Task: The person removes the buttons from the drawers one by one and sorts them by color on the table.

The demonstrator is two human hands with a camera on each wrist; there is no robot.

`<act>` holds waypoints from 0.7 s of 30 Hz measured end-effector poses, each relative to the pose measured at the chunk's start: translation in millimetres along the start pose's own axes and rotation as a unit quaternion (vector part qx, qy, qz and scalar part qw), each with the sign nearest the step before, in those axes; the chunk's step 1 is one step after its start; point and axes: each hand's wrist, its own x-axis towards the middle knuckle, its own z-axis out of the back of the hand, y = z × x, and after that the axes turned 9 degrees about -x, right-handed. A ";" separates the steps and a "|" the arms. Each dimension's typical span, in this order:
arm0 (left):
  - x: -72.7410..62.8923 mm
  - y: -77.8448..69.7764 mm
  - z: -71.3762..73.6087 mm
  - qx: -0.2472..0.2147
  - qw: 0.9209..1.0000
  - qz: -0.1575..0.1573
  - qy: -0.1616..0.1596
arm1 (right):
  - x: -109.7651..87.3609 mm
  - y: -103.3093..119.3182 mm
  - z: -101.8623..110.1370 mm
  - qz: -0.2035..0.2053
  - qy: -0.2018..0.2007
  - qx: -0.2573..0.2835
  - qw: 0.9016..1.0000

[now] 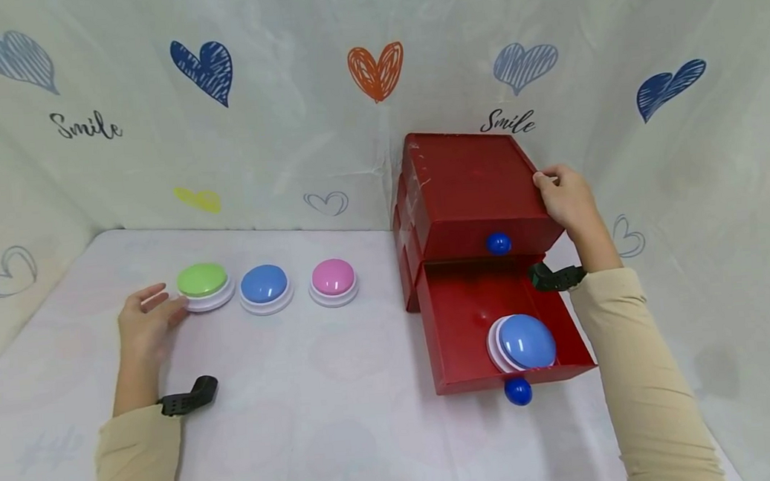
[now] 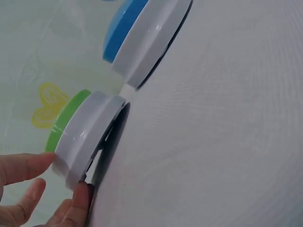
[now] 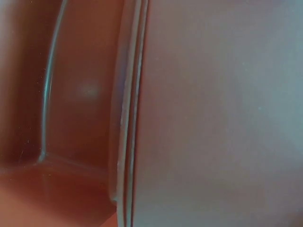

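Note:
At the left of the table, my left hand (image 1: 145, 320) pinches the near edge of a green push button (image 1: 201, 281) with a round white base. In the left wrist view, a thumb or finger touches the button's side (image 2: 78, 137) and another fingertip sits under the base, which is tipped up a little from the table. My right hand (image 1: 566, 194) grips the top right edge of a red drawer box (image 1: 471, 178). Below it, an open lower drawer (image 1: 454, 325) holds a large blue push button (image 1: 526, 341). The right wrist view shows only red drawer surfaces close up.
A blue push button (image 1: 264, 286) and a pink push button (image 1: 333, 280) stand in a row right of the green one. Blue knobs (image 1: 498, 244) mark the drawer fronts. Behind the table hangs a pale curtain (image 1: 283, 128) printed with hearts.

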 end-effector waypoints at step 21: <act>8.3 0.6 -2.2 0.043 0.999 0.001 -0.008 | 0.1 0.6 0.4 0.002 0.000 0.001 1.000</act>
